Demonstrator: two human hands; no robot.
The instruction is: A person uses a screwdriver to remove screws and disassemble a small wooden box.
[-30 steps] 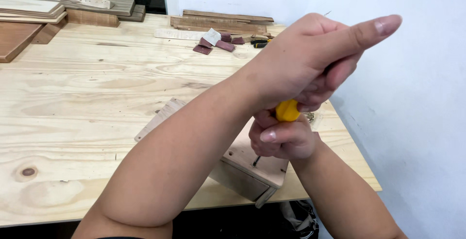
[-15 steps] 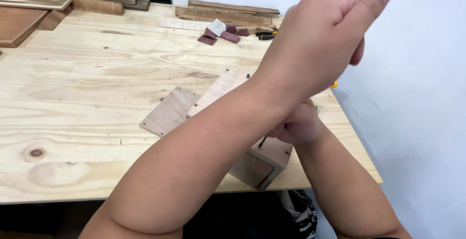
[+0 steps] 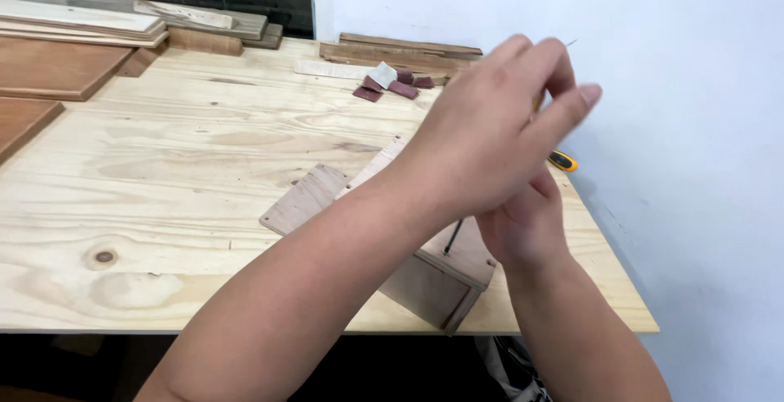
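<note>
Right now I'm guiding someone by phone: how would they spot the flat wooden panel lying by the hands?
Start at the pale plywood table and look toward its near right corner, where both hands work on a small wooden box. Just left of the box lies the flat wooden panel. Unlike the long boards stacked at the far left, it is small, squarish, and lies alone.

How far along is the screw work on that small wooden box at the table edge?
Done: the small plywood box looks joined at its visible corner on the pale plywood table. In hand: a thin dark screwdriver shaft stands on the box top, with the right hand beside it and the left hand above, hiding the handle. Left: whether the screw is seated cannot be seen; a flat plywood panel lies loose.
</note>
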